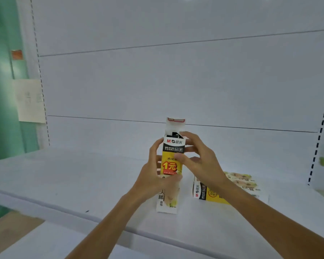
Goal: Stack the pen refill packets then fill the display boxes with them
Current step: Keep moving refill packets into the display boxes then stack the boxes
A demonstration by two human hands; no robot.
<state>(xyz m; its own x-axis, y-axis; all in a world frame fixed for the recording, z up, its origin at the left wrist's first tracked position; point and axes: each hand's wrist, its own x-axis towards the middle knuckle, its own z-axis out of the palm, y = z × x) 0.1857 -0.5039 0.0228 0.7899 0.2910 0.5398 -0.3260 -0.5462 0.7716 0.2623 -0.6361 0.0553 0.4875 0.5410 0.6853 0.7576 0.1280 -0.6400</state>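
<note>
A tall white, yellow and black refill display box [171, 161] stands upright on the white shelf [82, 184], its top flap raised and dark refill ends showing inside. My left hand [153, 176] grips the box's left side and front. My right hand [196, 156] holds its right side, fingers curled at the open top. A second box of the same kind [213, 193] lies flat on the shelf to the right, partly hidden behind my right forearm, with matching packets [247, 181] lying beside it.
The white shelf back panel [176, 81] rises behind the box. Slotted uprights [322, 128] stand at both sides. A paper sheet [30, 100] hangs on the green wall at left. A lower white shelf [45, 243] lies below the front edge.
</note>
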